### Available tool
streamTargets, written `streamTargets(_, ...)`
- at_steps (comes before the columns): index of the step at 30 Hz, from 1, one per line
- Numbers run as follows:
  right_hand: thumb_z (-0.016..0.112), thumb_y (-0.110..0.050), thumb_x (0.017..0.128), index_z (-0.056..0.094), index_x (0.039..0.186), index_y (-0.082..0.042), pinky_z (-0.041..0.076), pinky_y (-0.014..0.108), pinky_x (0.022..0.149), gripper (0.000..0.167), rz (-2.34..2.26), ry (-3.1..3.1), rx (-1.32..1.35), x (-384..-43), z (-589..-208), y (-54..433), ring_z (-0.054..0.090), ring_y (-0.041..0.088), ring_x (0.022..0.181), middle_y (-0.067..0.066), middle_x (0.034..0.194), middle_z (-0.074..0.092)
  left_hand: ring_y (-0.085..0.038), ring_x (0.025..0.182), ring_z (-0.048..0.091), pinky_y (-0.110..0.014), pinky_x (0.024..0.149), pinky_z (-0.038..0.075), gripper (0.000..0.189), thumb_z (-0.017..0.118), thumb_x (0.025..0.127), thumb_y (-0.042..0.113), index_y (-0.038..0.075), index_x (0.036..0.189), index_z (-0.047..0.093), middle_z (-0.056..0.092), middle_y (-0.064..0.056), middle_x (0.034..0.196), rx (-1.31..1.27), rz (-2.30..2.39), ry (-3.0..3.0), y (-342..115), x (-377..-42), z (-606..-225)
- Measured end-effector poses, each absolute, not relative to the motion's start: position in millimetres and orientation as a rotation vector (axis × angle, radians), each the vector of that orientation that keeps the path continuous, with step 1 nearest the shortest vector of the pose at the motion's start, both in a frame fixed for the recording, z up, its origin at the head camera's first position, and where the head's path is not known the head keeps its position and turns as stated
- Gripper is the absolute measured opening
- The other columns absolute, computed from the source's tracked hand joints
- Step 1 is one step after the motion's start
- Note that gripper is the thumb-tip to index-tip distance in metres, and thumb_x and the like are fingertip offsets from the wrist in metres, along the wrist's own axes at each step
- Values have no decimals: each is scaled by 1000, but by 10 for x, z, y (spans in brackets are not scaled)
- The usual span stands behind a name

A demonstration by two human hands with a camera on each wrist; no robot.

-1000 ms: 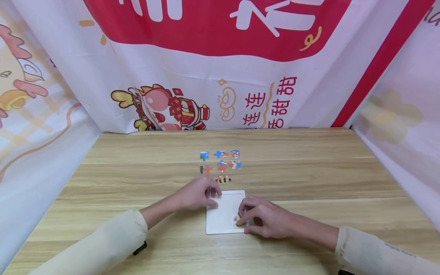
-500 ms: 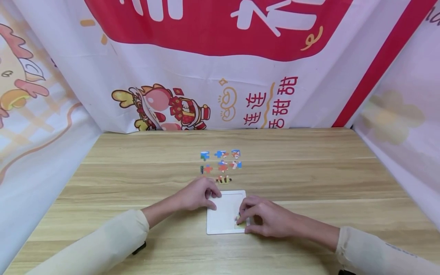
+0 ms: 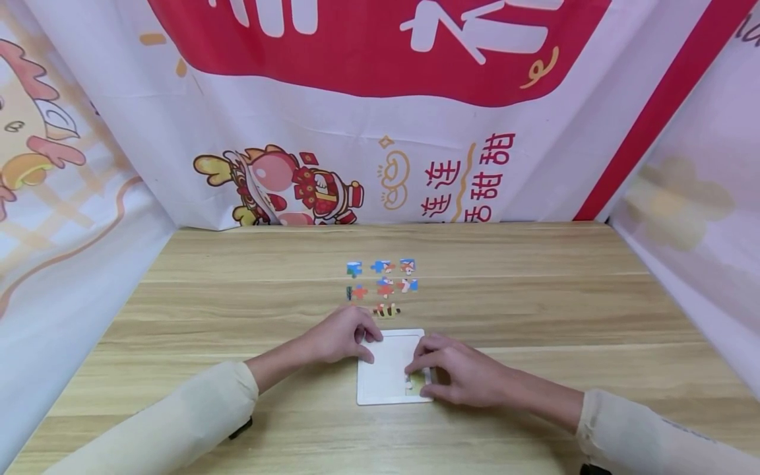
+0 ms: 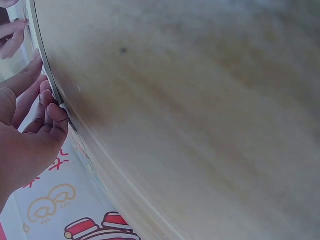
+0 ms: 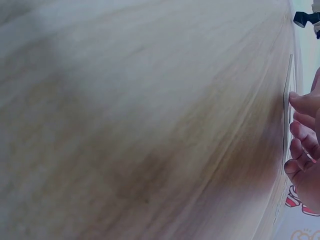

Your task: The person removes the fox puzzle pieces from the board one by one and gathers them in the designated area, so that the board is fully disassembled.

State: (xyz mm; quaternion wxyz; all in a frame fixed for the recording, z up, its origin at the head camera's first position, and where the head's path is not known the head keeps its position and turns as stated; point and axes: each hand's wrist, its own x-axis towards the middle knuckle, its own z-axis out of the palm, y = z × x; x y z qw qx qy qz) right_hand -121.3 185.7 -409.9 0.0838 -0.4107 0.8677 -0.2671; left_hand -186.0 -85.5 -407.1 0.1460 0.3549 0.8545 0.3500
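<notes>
A white square puzzle tray (image 3: 380, 382) lies flat on the wooden table. My left hand (image 3: 340, 335) grips its upper left corner, thumb on the left side and bent fingers at the top edge; the left wrist view shows the fingertips against the thin tray edge (image 4: 46, 60). In the tray's lower right corner lies a yellow-green puzzle piece (image 3: 418, 382). Over that piece my right hand (image 3: 466, 371) spreads thumb and index finger, the thumb at the tray's right rim and the index fingertip near the piece's upper left. Several fingertips (image 5: 295, 130) reach the tray in the right wrist view.
Beyond the tray, loose puzzle pieces lie in rows: a blue one (image 3: 353, 268), a fox-face one (image 3: 407, 266), an orange one (image 3: 385, 288) and a striped one (image 3: 387, 311) among them. Printed cloth (image 3: 332, 112) hangs along the table's back edge and both sides.
My right index finger has slid up and away from the thumb, uncovering more of the corner piece. My left hand and the tray stay in place.
</notes>
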Motion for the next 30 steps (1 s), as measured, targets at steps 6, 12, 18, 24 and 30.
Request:
streamTargets(6,83,-15,89,80,112,-15,51,27,89,23,-810,2598,-1232,-1217,-4097,1839,54,7,101,-7,110,61,-9,71,54,-21,64,48,24,91,76,4,0,97,80,65,1,80,1034,1015,2463,-858,-1857,-4079)
streamTargets(12,83,-16,89,80,111,-17,51,30,93,22,-806,2595,-1222,-1226,-4087,1830,55,8,103,-6,112,60,-7,70,54,-21,65,48,24,92,75,5,1,96,80,65,2,79,1060,1008,2472,-862,-1872,-4102)
streamTargets(18,83,-17,90,80,110,-18,51,31,95,20,-809,2579,-1181,-1236,-4084,1822,54,8,106,-8,113,59,-8,69,54,-21,64,48,24,91,75,5,1,96,80,65,1,79,1057,1004,2473,-863,-1869,-4103)
streamTargets(24,83,-16,89,74,105,-20,49,32,96,18,-807,2551,-1138,-1256,-4053,1795,54,10,107,-9,117,58,-8,70,54,-21,64,48,24,91,76,5,1,96,79,65,2,80,1039,1011,2465,-857,-1872,-4102)
streamTargets(30,83,-16,89,70,106,-22,49,34,97,22,-788,2533,-1127,-1285,-4048,1775,54,9,100,-13,110,60,-6,68,53,-21,63,48,24,91,75,4,1,96,79,65,1,79,1043,1031,2450,-863,-1888,-4112)
